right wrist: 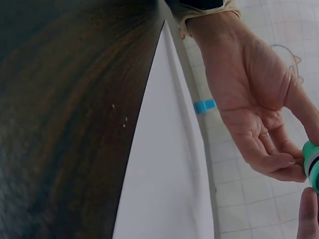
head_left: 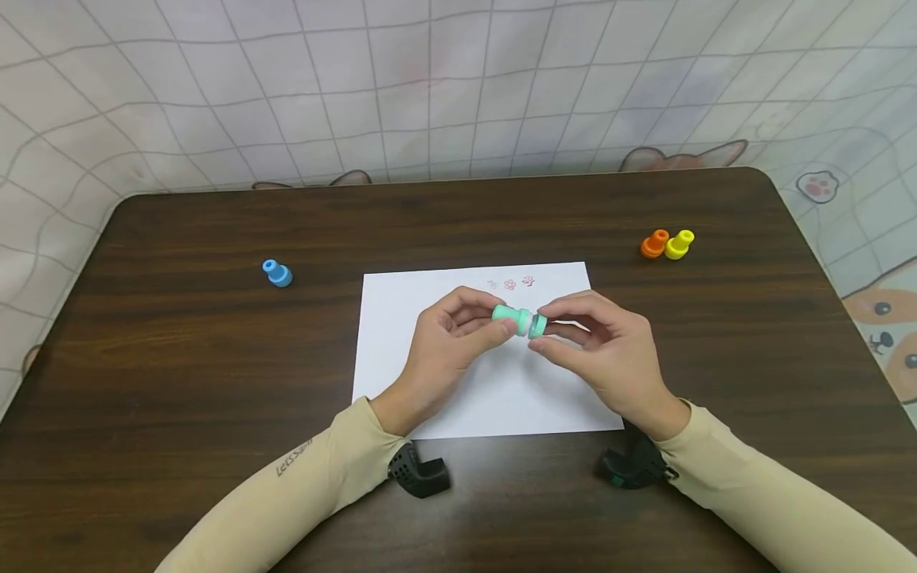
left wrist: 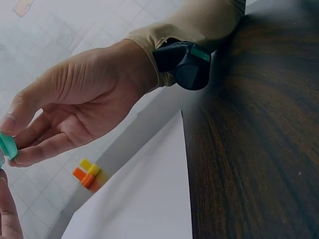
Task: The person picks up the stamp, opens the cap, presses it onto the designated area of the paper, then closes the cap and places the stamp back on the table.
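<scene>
left hand (head_left: 446,348): pinches mint-green plastic cylindrical tube (head_left: 505,314) | right hand (head_left: 618,348): pinches its mint-green round end piece (head_left: 538,325) | tube position: between hands, above white rectangular paper sheet (head_left: 392,334)

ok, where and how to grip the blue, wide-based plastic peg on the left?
Likely the narrow upper stem of the blue peg, pinched from above by the left hand once free, the nearer one: it stands upright on its wider base.
</scene>
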{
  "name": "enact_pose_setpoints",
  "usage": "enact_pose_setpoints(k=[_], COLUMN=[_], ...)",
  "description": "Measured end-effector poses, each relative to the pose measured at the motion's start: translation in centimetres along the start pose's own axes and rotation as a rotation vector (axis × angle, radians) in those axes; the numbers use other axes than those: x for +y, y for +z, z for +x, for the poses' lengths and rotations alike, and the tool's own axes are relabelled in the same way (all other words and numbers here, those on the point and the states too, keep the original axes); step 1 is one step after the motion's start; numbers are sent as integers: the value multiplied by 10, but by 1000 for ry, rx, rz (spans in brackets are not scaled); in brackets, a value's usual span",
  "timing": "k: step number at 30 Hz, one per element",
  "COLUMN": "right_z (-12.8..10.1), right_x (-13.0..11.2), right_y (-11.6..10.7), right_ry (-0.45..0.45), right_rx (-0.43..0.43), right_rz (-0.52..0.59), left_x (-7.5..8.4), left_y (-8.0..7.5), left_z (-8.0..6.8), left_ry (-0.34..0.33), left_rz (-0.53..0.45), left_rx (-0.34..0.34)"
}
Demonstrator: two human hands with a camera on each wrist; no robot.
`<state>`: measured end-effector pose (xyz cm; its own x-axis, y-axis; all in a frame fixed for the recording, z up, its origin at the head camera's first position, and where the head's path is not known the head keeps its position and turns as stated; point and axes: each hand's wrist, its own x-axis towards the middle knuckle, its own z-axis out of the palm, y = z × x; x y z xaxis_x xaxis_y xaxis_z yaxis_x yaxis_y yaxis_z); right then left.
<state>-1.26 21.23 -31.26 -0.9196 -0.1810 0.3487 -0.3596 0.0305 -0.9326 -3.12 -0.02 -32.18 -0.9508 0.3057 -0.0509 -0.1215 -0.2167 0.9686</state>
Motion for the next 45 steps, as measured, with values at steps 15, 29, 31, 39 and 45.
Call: enact_pose_setpoints(k=[15,29,31,39,45], right_z=[-1,-3,-3,-3,-3], right_x=[-1,2,2,3,4], right_y=[0,1,1,0,0], right_ry=[4,8,11,20,33], right_rx=[-8,-23,-23,-24,-26], right_rz=[-16,2,3,-34,-4], left_x=[-2,-4,-4,-2,-2], left_y=[2,1,1,0,-1], left_z=[-1,-1,-1,-1,0], left_ry=[-1,-11,-16,-37,-40], left_rz=[-2,10,18,41,49], left_rx=[-15,-27,-31,-47,-54])
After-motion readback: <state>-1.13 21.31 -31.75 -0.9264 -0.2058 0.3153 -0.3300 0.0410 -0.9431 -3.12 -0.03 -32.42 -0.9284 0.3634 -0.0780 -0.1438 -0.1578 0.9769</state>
